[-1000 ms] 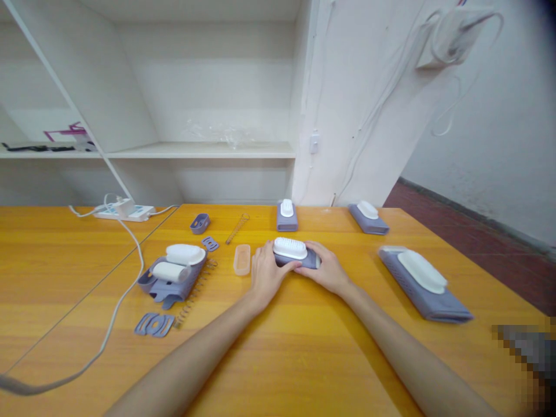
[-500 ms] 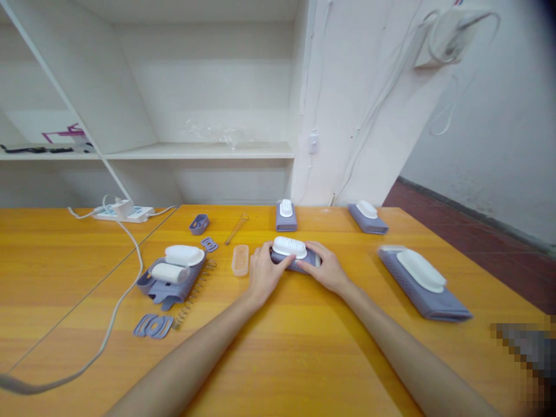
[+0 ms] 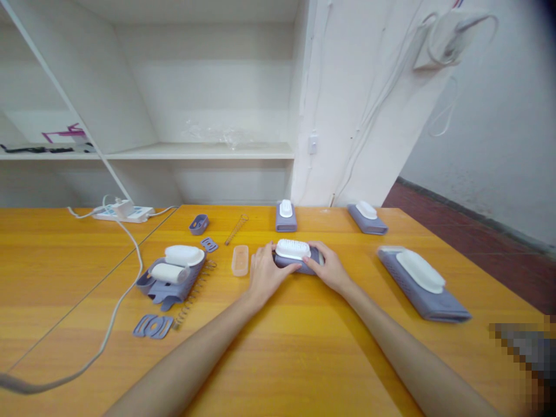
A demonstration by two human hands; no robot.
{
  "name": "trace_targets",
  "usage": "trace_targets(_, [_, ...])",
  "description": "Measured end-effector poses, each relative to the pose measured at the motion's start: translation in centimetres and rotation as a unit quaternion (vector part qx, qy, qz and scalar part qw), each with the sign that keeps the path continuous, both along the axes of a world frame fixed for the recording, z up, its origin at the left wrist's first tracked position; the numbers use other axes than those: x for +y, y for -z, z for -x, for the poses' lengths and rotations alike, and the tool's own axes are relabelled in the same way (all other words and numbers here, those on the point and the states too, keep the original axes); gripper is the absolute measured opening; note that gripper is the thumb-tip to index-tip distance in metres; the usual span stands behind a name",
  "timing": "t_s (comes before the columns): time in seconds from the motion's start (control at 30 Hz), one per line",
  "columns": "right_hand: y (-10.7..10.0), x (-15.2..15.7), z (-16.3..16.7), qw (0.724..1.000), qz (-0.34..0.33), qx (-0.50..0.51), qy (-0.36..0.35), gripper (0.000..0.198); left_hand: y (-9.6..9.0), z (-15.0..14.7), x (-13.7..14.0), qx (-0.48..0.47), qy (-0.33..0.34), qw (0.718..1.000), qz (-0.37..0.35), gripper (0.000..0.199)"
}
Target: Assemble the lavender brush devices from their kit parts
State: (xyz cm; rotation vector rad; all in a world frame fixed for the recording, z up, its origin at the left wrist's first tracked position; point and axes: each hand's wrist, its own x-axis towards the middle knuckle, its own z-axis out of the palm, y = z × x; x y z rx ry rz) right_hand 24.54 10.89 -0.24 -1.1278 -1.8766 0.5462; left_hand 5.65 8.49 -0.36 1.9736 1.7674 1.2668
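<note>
A purple-grey plastic case lies on the table in front of me, with a white oval bristled brush piece on top. My left hand wraps round its left end, the thumb along the near side. Around the right end is my right hand, its thumb close to the brush piece's near right edge. Both hands are closed on the case, and their far fingers are partly hidden. Just left of my left hand sits a small clear plastic box.
Three similar cases stand around: one behind, one at back right, one at right. Parts lie left: an opened case, white roller, coil springs, flat plates. A power strip trails a white cable.
The case has shifted slightly right and turned a little, its right end nearer me. My thumbs have slid lower, off the brush piece's near edge toward the case's side.
</note>
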Motion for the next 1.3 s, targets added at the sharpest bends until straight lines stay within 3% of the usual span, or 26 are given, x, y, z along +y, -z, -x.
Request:
trace_targets(0.17, [-0.4, -0.3, 0.2, 1.0, 0.029, -0.002, 0.011, 0.037, 0.2, 0.0, 0.0, 0.009, 0.007, 1.0, 0.002, 0.072])
trace_targets(0.53, [-0.1, -0.2, 0.4, 1.0, -0.008, -0.002, 0.019, 0.035, 0.0, -0.1, -0.3, 0.034, 0.004, 0.999, -0.027, 0.059])
trace_targets(0.73, [-0.2, -0.5, 0.4, 0.999, -0.025, -0.038, -0.014, 0.06, 0.4, 0.5, 0.5, -0.019, 0.057, 0.998, -0.012, 0.06])
trace_targets(0.9, [0.8, -0.2, 0.4, 0.999, -0.02, -0.041, -0.002, 0.08, 0.1, 0.5, 0.8, -0.024, 0.092, 0.994, -0.05, 0.052])
trace_targets(1.17, [1.1, 0.0, 0.4, 0.998, -0.012, -0.05, 0.032, 0.083, 0.4, 0.9, 1.1, -0.021, 0.114, 0.993, -0.026, 0.043])
trace_targets(1.3, [1.2, -0.1, 0.5, 0.998, -0.016, -0.055, 0.037, 0.085, 0.6, 0.7, 1.0, -0.006, 0.108, 0.994, -0.029, 0.05])
